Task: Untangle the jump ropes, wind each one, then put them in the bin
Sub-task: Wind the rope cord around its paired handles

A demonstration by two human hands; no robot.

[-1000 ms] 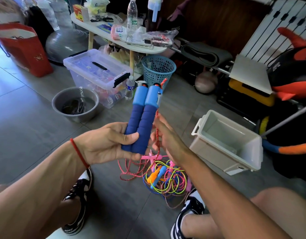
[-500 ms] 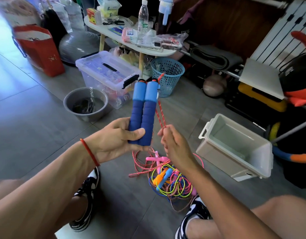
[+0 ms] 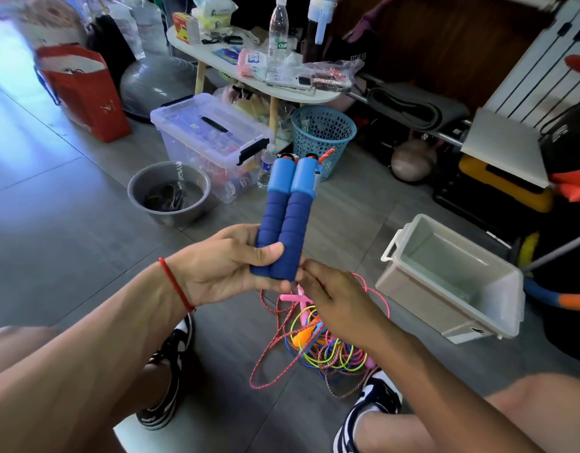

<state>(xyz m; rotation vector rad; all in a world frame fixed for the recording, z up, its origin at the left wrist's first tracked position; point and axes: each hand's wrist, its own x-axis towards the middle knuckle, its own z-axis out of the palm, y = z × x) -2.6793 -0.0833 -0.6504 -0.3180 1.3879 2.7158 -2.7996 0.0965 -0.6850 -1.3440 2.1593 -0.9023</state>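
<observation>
So the left hand [image 3: 223, 269] has both blue handles [image 3: 283, 220] squeezed together side by side, thumb across the front, fingers wrapped round the back, handles pointing up and away. The right hand [image 3: 334, 299] sits just under the bottom ends of the handles with its fingers curled in, looks like they're pinching the red rope [image 3: 275, 364] there, though the actual pinch is hidden behind the hand. That rope trails down to the floor, where the rest of the ropes [image 3: 327, 348] sit in a colourful tangle between the two shoes. The white bin [image 3: 445, 308] is on the floor off to the right, near the pile.
</observation>
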